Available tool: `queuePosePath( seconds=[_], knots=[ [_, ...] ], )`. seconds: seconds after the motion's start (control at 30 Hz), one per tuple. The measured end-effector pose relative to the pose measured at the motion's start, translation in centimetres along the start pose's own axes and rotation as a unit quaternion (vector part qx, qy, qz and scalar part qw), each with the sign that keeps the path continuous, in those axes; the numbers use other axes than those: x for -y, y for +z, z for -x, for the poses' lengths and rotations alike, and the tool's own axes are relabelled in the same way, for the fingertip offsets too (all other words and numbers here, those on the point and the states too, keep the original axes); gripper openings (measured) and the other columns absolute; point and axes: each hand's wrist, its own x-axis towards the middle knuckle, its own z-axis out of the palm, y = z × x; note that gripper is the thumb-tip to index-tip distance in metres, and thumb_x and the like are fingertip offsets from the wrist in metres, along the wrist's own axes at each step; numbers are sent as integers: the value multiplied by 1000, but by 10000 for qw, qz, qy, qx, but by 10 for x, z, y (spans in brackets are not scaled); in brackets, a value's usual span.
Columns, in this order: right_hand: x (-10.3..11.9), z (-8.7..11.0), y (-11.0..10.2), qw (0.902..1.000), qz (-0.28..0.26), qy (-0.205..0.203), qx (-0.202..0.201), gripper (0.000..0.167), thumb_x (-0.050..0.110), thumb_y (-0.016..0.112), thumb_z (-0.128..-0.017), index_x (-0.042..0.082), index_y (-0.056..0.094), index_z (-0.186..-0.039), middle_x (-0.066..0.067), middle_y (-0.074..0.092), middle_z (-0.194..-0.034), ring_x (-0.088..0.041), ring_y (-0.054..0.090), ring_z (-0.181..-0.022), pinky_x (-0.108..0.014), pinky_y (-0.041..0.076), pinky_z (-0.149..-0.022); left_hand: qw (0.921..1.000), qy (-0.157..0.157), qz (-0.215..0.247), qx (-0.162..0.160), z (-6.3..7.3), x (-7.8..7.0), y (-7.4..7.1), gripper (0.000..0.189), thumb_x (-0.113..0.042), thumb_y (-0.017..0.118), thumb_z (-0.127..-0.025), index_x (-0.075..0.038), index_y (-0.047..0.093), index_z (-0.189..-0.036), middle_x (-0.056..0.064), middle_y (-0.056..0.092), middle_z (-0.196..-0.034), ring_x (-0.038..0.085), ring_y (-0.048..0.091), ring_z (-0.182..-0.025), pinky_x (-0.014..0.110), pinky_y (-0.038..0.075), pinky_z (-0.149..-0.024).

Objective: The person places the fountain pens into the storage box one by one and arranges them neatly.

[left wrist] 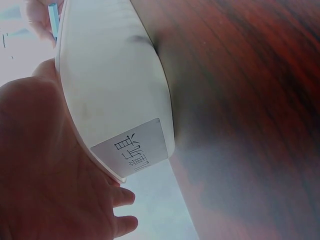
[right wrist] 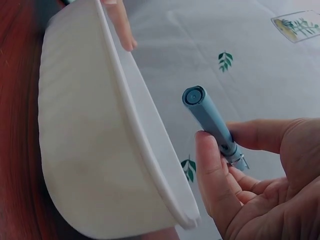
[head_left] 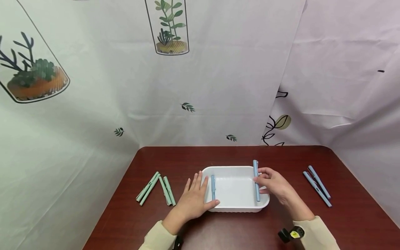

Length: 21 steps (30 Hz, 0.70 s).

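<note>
A white plastic tray (head_left: 235,209) stands on the table, with one light-blue pen (head_left: 213,187) lying along its left side. My left hand (head_left: 194,201) rests on the tray's left rim, fingers spread and straight. Over the tray's right end, my right hand (head_left: 275,184) pinches a second light-blue pen (head_left: 256,180) between thumb and fingers. In the right wrist view this held pen (right wrist: 209,117) points its round end toward the camera, apart from the tray wall (right wrist: 95,130). The left wrist view shows the palm (left wrist: 45,150) against the rim and a label (left wrist: 132,150) on the tray's end.
To the left lie two pairs of light-green pens, an outer pair (head_left: 148,189) and an inner pair (head_left: 167,191). Two more blue pens (head_left: 318,185) lie on the right. A patterned cloth (head_left: 212,86) hangs behind the dark red table (head_left: 175,158).
</note>
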Motion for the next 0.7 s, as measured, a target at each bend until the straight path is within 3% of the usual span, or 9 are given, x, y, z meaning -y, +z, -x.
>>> queuePosePath(
  seconds=[0.7],
  knots=[
    [7, -8, 29, 9997, -197, 50, 155, 55, 10, 71, -94, -10, 42, -136, -13, 62, -99, -20, 66, -82, -40, 62, -70, 10000, 19, 2, 3, -1, 0, 0, 100, -72, 52, -92, -4, 26, -160, 23, 13, -167, 39, 14, -155, 57, 14, -123]
  ],
)
